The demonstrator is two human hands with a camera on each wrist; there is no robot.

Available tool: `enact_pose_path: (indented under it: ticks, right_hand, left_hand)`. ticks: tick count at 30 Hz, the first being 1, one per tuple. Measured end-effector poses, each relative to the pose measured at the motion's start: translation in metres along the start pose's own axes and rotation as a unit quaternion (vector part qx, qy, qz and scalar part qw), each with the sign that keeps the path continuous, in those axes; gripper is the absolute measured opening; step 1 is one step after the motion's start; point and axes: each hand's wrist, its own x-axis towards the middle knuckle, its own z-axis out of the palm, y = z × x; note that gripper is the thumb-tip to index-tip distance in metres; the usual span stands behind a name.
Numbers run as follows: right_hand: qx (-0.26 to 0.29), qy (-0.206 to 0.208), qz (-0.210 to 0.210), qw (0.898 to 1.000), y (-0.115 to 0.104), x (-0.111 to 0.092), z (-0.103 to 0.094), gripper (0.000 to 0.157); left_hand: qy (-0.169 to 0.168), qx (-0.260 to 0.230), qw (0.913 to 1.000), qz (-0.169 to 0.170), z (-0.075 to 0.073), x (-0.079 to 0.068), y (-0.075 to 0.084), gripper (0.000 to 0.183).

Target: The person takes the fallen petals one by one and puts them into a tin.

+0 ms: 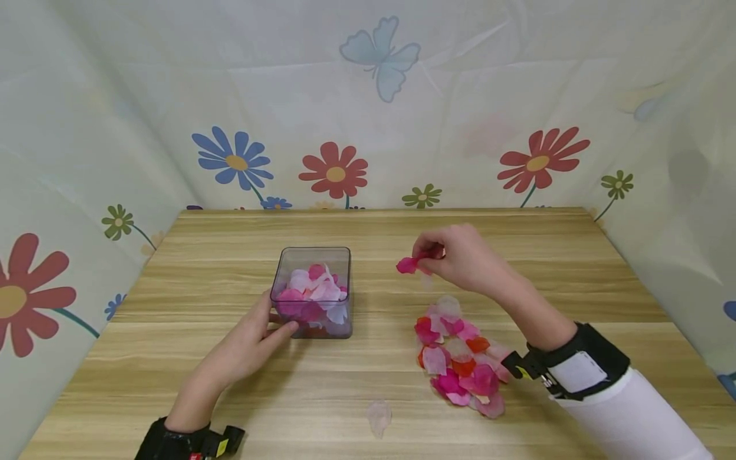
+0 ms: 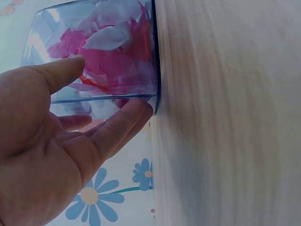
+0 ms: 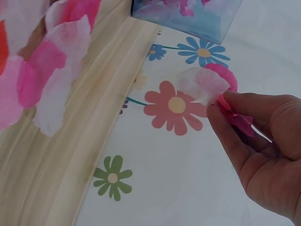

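A clear, dark-tinted plastic box holds pink, white and red artificial flower petals. My left hand rests against its near left corner, thumb on the front face and fairly straight fingers along the left side. To the right of the box, my right hand is raised over the table, pinching petals between thumb and fingertips. In the right wrist view, these are a bright pink petal and a pale, whitish petal. Nearer me lies a loose pile of petals in pink, white and orange-red.
A single pale petal lies apart on the wood-grain table, near its front. Behind and at both sides hangs a white cloth printed with flowers and a butterfly.
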Motion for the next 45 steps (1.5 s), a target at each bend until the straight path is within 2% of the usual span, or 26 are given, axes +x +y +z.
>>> enact_pose_path:
  ticks: [22,33,39,45]
  right_hand:
    - [0.052,0.035,-0.041,0.997,-0.039,0.019,-0.001,0.013]
    - [0.077,0.055,-0.099,0.991,-0.055,0.032,0.008,0.013]
    - [0.084,0.051,-0.111,0.989,-0.063,0.04,0.01,0.012]
    - [0.093,0.052,-0.125,0.986,-0.072,0.048,0.017,0.012]
  left_hand:
    - [0.012,0.003,0.9999,0.005,0.0,0.0,0.0,0.061]
    - [0.017,-0.018,0.9996,-0.01,0.001,0.001,-0.001,0.061]
    - [0.022,-0.027,0.9991,-0.027,0.0,0.001,-0.001,0.064]
    - [0.028,-0.021,0.999,-0.028,0.0,0.001,-0.002,0.064]
